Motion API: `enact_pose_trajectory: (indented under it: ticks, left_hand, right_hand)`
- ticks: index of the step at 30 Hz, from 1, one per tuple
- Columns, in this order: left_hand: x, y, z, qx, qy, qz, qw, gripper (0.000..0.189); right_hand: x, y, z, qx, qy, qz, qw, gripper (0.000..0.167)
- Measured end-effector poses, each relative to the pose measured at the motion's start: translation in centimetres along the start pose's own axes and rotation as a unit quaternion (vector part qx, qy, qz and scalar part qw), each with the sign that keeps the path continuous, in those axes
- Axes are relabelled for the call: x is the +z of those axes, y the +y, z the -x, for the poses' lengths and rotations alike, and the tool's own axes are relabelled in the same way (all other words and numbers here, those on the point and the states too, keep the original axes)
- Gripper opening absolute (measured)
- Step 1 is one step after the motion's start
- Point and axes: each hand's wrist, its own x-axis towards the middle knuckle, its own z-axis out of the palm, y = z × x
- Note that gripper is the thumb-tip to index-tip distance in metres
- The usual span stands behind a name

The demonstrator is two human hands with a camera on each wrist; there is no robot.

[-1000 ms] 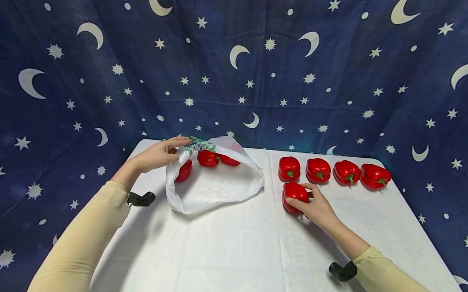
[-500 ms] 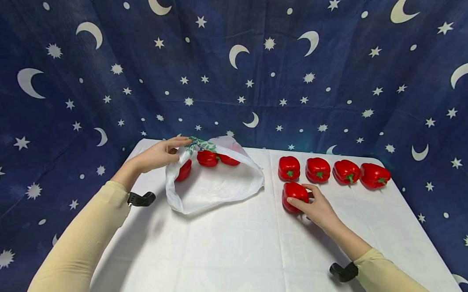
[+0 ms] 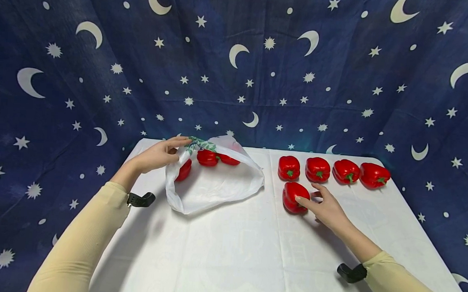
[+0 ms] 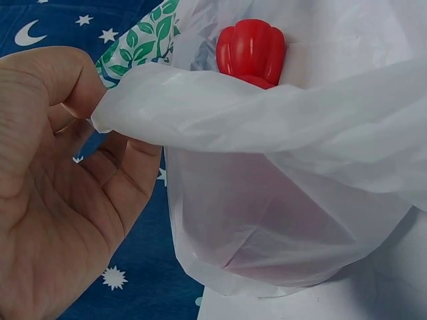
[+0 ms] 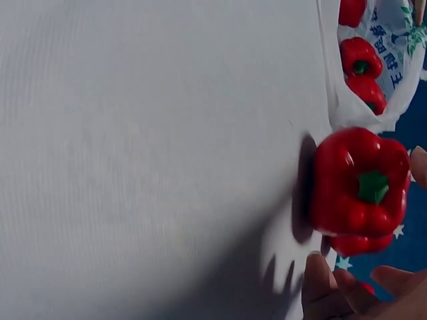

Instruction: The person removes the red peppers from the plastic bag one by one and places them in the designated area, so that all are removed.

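Note:
My left hand (image 3: 158,154) pinches the rim of a white plastic bag (image 3: 215,199) with green leaf print, lifting its mouth. In the left wrist view, the rolled bag edge (image 4: 200,110) runs from between thumb and finger. Three red bell peppers show inside, including one (image 3: 207,158) at the back and one (image 3: 183,170) at the left. On the right, my right hand (image 3: 328,208) is beside a red bell pepper (image 3: 293,196) resting on the table, fingers spread. In the right wrist view, fingers (image 5: 319,283) stand apart from that pepper (image 5: 333,180).
Several red bell peppers stand in a row behind, from one at its left end (image 3: 289,168) to one at its right end (image 3: 374,176). A white cloth covers the table (image 3: 236,256). A dark blue curtain (image 3: 224,22) with moons and stars hangs behind.
My right hand has loosened its hold on the front pepper and drawn back slightly to the right. That pepper has turned a little in place. The left hand and bag are unmoved.

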Motion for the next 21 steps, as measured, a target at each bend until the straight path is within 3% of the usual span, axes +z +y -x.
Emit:
enact_pose_trajectory:
  ticks: [6, 15, 21]
  left_hand:
    - [0.0, 0.1, 0.2, 0.005, 0.001, 0.001, 1.0, 0.068]
    - [-0.2, 0.1, 0.3, 0.004, 0.008, -0.009, 0.9999, 0.068]
    - [-0.3, 0.3, 0.4, 0.004, 0.014, -0.008, 0.9999, 0.067]
  right_hand:
    - [-1.0, -0.1, 0.1, -0.023, 0.031, 0.027, 0.9989, 0.106]
    - [-1.8, -1.7, 1.0, -0.101, 0.097, 0.069, 0.9877, 0.094]
    - [-1.2, -3.1, 1.2, -0.156, 0.1, 0.067, 0.9805, 0.077]
